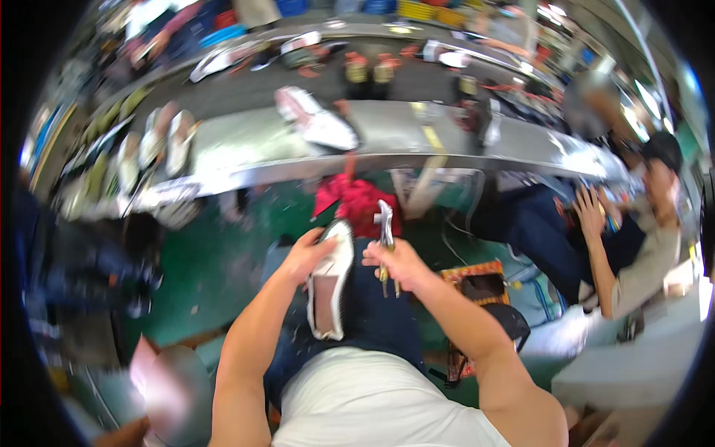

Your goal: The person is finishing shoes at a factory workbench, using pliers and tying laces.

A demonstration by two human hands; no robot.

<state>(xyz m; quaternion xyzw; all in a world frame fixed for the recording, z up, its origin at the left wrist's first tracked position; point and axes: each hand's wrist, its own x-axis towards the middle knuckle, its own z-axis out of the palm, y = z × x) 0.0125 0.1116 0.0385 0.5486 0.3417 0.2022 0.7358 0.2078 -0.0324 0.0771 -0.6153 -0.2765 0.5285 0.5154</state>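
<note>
Left hand (pixel 308 257) clamped on white shoe (pixel 333 272), shoe on its right, over lap (pixel 376 316) | right hand (pixel 402 266) wrapped round pliers (pixel 385 223), right of shoe | left grip partly hidden by shoe; shoes (pixel 179 141) on bench (pixel 246 138) blurred

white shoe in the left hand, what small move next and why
Probably bring the pliers in the right hand over to the white shoe: the left hand grips the shoe over the lap, while the pliers are beside it, not touching.
</note>
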